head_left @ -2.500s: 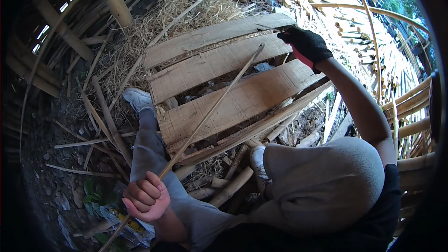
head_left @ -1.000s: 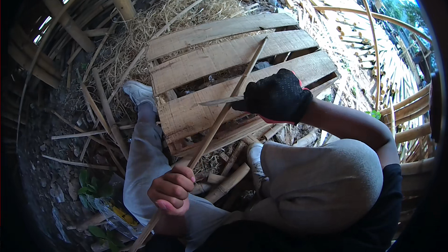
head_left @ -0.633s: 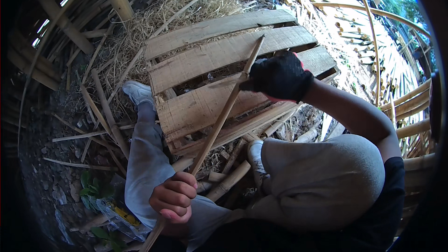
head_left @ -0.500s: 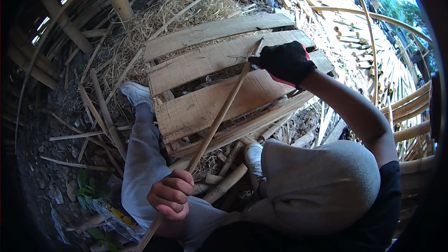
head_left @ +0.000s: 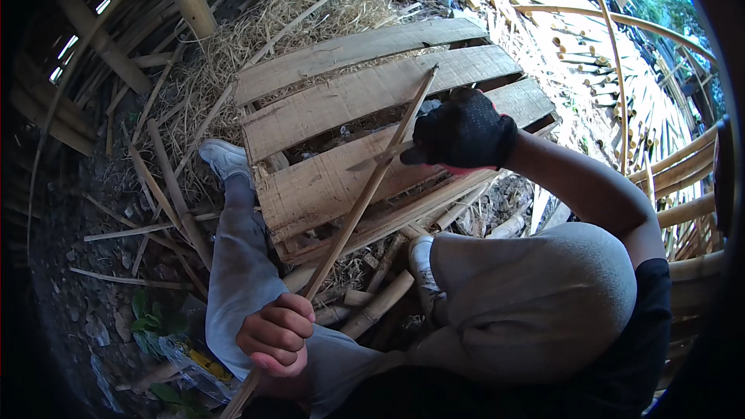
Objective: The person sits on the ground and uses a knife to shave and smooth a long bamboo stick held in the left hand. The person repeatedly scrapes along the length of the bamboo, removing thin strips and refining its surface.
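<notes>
My bare left hand (head_left: 277, 334) is wrapped round the lower part of a long, narrow bamboo strip (head_left: 348, 221). The strip slants up to the right, its far end above a low slatted wooden platform (head_left: 310, 122). My right hand (head_left: 466, 132), in a black and red work glove, is closed on a knife, most of whose handle the fingers hide. The pale knife blade (head_left: 366, 162) points left and crosses the strip about midway along the platform.
My legs straddle the platform's near side. Cut bamboo pieces (head_left: 380, 304) lie below it. Pale shavings (head_left: 213, 81) heap up at the back left, near upright bamboo posts (head_left: 190, 0). Bamboo poles (head_left: 597, 70) are laid out at the right. Plastic and leaves litter the lower left.
My right hand has drawn the knife down along the strip, toward me. My left hand keeps its grip, with the strip nearly still.
</notes>
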{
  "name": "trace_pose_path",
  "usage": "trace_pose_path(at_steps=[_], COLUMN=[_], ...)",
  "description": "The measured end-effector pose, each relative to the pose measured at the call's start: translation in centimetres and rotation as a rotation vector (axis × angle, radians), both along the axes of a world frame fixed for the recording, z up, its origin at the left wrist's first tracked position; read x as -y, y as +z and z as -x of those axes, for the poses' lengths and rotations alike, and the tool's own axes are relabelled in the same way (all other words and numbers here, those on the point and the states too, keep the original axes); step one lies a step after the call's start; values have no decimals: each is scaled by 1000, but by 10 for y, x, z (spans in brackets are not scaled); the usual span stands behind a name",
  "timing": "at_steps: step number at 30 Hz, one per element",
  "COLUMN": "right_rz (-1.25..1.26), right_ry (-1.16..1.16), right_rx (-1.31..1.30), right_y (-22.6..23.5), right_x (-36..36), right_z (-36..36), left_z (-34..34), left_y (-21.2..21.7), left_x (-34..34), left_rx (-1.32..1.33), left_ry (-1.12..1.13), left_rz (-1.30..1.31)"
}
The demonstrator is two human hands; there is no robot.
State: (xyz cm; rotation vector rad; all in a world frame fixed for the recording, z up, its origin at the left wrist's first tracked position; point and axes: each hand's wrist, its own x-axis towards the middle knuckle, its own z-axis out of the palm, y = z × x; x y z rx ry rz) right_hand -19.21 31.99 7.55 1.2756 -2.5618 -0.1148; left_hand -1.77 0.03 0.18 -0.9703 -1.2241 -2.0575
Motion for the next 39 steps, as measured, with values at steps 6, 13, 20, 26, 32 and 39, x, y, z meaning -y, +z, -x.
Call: trace_pose_path(at_steps=[6,13,20,26,32,39], right_rz=[-353,-444,-288,-424,5,-233], right_ry=[-363,-383,-376,-552,-499,-631], right_rx=[-12,-99,139,73,196,-87], right_y=[1,10,26,28,13,18], right_x=[-30,-97,16,-89,-28,-68], right_z=[43,69,-3,63,22,37], left_z=[5,3,2,9,8,8], left_y=[-10,-6,-1,-6,-1,2], left_x=[-9,-5,0,-1,11,13], left_rx=[35,34,55,102,101,115], left_ry=[5,-42,2,-63,-34,-32], left_rz=[-29,-37,-8,-72,-85,-70])
